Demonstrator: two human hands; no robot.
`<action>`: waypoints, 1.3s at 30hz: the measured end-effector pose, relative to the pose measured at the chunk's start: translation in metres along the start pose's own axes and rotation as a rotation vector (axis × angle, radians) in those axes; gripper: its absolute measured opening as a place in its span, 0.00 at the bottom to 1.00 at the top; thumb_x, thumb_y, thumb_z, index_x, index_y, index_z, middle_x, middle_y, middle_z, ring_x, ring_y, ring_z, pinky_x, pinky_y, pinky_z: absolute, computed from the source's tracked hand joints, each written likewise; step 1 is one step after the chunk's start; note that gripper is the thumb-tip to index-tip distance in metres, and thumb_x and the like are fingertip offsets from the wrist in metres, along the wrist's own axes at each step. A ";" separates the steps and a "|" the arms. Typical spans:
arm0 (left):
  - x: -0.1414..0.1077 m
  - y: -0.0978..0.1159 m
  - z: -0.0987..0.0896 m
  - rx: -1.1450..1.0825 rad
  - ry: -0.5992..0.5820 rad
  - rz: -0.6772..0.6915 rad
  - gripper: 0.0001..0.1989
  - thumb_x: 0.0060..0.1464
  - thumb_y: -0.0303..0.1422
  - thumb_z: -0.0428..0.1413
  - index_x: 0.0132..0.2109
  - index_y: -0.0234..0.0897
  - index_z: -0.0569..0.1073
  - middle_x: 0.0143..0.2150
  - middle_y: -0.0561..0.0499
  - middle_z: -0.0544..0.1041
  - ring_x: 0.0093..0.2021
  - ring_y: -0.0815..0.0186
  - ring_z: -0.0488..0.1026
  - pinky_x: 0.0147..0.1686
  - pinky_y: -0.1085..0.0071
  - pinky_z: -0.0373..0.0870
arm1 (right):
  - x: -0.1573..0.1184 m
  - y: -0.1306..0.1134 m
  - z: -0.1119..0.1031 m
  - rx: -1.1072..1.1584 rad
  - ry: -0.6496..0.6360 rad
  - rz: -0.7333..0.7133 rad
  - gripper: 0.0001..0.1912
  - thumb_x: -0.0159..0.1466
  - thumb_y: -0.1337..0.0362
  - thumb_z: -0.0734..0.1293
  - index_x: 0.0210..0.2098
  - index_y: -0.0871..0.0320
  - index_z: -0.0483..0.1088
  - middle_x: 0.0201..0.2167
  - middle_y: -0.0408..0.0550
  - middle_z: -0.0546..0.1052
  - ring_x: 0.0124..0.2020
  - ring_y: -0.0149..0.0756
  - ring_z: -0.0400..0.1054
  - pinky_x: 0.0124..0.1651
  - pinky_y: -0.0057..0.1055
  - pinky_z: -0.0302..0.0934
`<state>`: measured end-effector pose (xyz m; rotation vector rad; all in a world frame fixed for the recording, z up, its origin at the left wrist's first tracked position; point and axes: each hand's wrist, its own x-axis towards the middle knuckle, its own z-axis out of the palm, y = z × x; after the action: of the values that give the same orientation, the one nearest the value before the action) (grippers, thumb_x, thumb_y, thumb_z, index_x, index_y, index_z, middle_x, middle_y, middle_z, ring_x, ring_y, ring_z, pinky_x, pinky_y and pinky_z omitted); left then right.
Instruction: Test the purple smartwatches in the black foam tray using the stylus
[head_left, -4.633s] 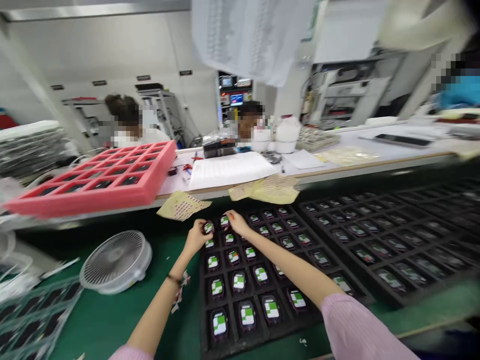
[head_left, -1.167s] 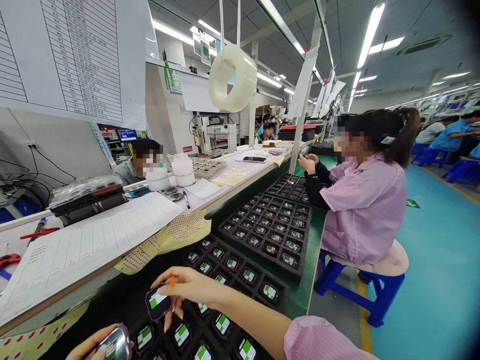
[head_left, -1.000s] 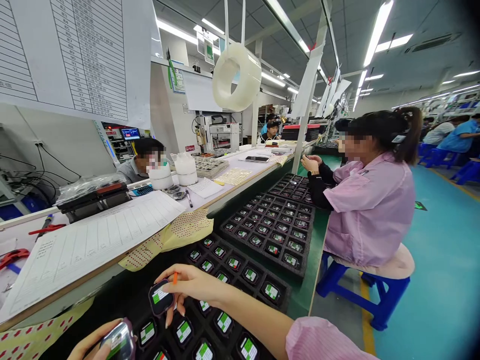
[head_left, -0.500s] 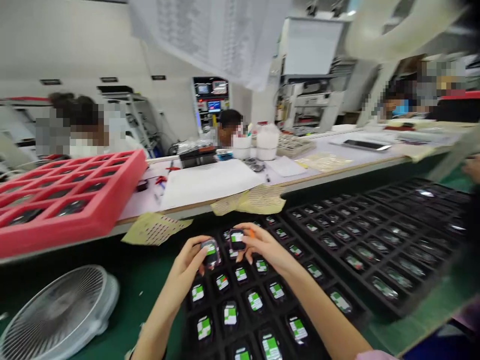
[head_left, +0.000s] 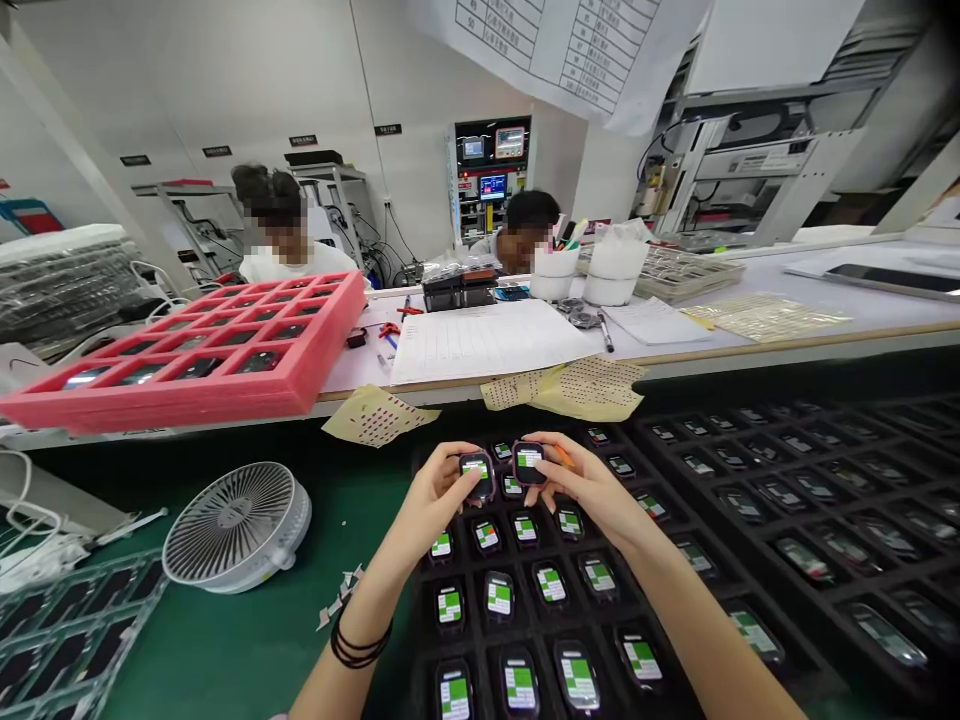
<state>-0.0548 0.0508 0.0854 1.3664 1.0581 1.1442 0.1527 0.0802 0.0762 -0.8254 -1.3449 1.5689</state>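
My left hand (head_left: pixel 442 482) grips a small dark watch-like device (head_left: pixel 478 476) with a lit green and white screen, its thumb lying on the screen. Close to its right, my right hand (head_left: pixel 574 478) holds a similar device (head_left: pixel 529 462), and a small orange item (head_left: pixel 564 456) shows between its fingers. Both devices are raised over a black compartment tray (head_left: pixel 476 582). Rows of similar devices lie in that tray, many with green and white screens lit. The two held devices are apart.
A round fan (head_left: pixel 237 526) stands on the green mat at left. Beyond, a shelf carries a pink foam tray (head_left: pixel 300 375), paper sheets (head_left: pixel 487 340) and white cups (head_left: pixel 553 274). More black trays (head_left: pixel 720 540) of devices lie right. Two people sit behind the shelf.
The camera view has shifted, so the scene and both hands appear farther right. Both hands still hold their devices, with the left one's screen now facing the camera more directly.
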 end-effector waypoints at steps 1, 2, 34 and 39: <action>0.000 0.001 0.001 -0.002 -0.002 -0.003 0.20 0.52 0.46 0.58 0.46 0.37 0.67 0.39 0.49 0.74 0.31 0.68 0.69 0.28 0.73 0.64 | 0.000 0.000 0.000 0.002 -0.002 -0.002 0.17 0.61 0.57 0.67 0.47 0.56 0.65 0.34 0.45 0.72 0.27 0.34 0.73 0.24 0.27 0.60; 0.000 0.002 0.001 -0.002 -0.002 -0.009 0.20 0.52 0.47 0.58 0.46 0.37 0.67 0.39 0.49 0.74 0.32 0.68 0.69 0.28 0.73 0.65 | 0.000 0.000 0.000 0.004 -0.005 -0.003 0.17 0.62 0.57 0.67 0.47 0.56 0.65 0.33 0.45 0.72 0.27 0.34 0.73 0.24 0.27 0.60; -0.005 0.012 -0.004 -0.114 -0.175 -0.069 0.25 0.48 0.43 0.63 0.51 0.41 0.68 0.39 0.50 0.73 0.31 0.68 0.70 0.27 0.74 0.63 | 0.000 -0.008 -0.011 0.243 -0.180 -0.033 0.26 0.51 0.68 0.75 0.47 0.57 0.66 0.36 0.47 0.74 0.27 0.33 0.74 0.17 0.20 0.58; -0.032 -0.006 -0.033 -0.285 -0.120 -0.104 0.38 0.30 0.51 0.68 0.52 0.48 0.71 0.32 0.49 0.75 0.23 0.66 0.69 0.22 0.68 0.64 | -0.002 -0.006 -0.019 0.560 -0.415 -0.083 0.29 0.46 0.63 0.77 0.46 0.56 0.68 0.34 0.46 0.76 0.13 0.23 0.64 0.09 0.17 0.47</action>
<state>-0.0925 0.0254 0.0775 1.1278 0.8350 1.0761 0.1720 0.0858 0.0787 -0.1013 -1.0994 1.9839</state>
